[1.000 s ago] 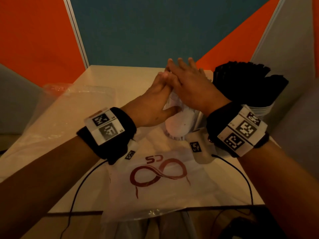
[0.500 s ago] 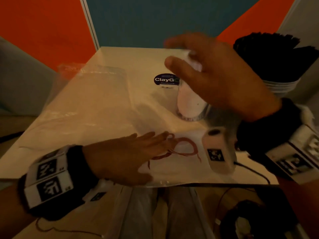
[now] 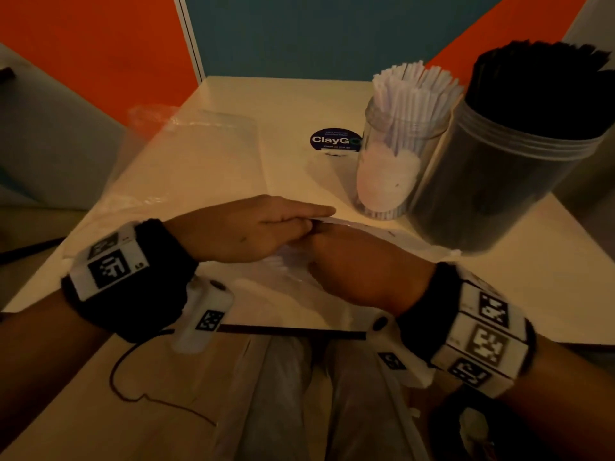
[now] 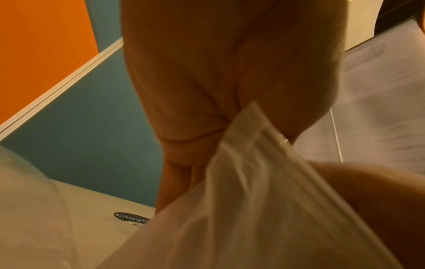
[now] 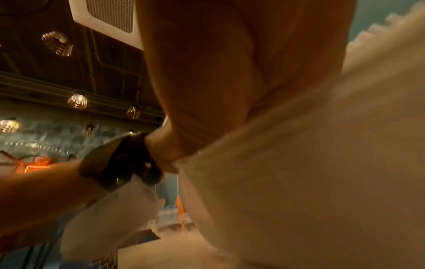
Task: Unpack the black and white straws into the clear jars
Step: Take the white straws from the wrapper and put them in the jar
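White straws (image 3: 411,91) stand in a small clear jar (image 3: 389,168) at the right of the table. Beside it a larger clear jar (image 3: 519,181) is packed with black straws (image 3: 545,78). Near the front edge both hands meet on a flat plastic bag (image 3: 286,281). My left hand (image 3: 253,227) lies over the bag's upper edge; the left wrist view shows that bag (image 4: 253,182) pinched at the thumb of the left hand (image 4: 184,91). My right hand (image 3: 359,261) grips the bag with its fingers curled under. The bag (image 5: 299,163) fills the right wrist view below the right hand (image 5: 230,72).
A second clear plastic bag (image 3: 186,154) lies spread over the table's left half. A round blue sticker (image 3: 334,140) sits left of the small jar. The table's front edge (image 3: 299,331) runs just under my wrists. Orange and teal partition walls close the back.
Both hands have left the white-straw jar. The left came down to the bag first, then the right joined it at the front edge, and both now hold the bag.
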Demonstrator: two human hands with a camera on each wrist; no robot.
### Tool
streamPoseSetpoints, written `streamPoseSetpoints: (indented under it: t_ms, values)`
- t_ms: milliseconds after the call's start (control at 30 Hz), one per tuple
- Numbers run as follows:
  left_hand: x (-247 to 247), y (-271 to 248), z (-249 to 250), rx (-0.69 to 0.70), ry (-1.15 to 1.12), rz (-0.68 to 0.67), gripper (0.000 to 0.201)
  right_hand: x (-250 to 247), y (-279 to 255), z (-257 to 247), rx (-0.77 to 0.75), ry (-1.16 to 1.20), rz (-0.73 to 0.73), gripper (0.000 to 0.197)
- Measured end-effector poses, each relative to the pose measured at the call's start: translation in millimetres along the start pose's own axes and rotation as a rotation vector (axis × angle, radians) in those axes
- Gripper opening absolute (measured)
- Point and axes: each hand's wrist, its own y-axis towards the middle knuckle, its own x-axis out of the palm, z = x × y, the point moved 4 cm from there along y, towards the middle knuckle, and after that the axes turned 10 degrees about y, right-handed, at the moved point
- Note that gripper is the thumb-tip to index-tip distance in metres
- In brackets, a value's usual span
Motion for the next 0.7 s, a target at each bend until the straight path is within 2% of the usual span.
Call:
streamPoseSetpoints:
  t_ms: [167, 300, 533, 600, 700]
  values:
    - [2.1, 1.6, 1.6, 0.017, -0.02, -0.014, 0.044, 3.6, 7.4, -1.7, 0.049, -0.057, -0.081, 0.048]
    - [5.3, -0.2, -2.8, 0.014, -0.048, -0.025, 0.042, 9.6, 8.1, -0.6, 0.0, -0.133, -0.06, 0.044]
    - [5.2, -6.3, -7.4, 0.022, -0.081, -0.027, 0.052, 5.7, 4.0, -4.1, 0.024, -0.019, 0.026, 0.037]
    - [5.0, -9.6, -9.1, 0.021, -0.045, -0.071, 0.064, 3.9, 3.9, -5.2, -0.01, 0.05, 0.032, 0.035]
    - [4.8, -14.9, -10.0, -0.002, -0.036, -0.143, 0.087, 0.8, 2.1, -6.0, -0.043, 0.024, 0.025, 0.035]
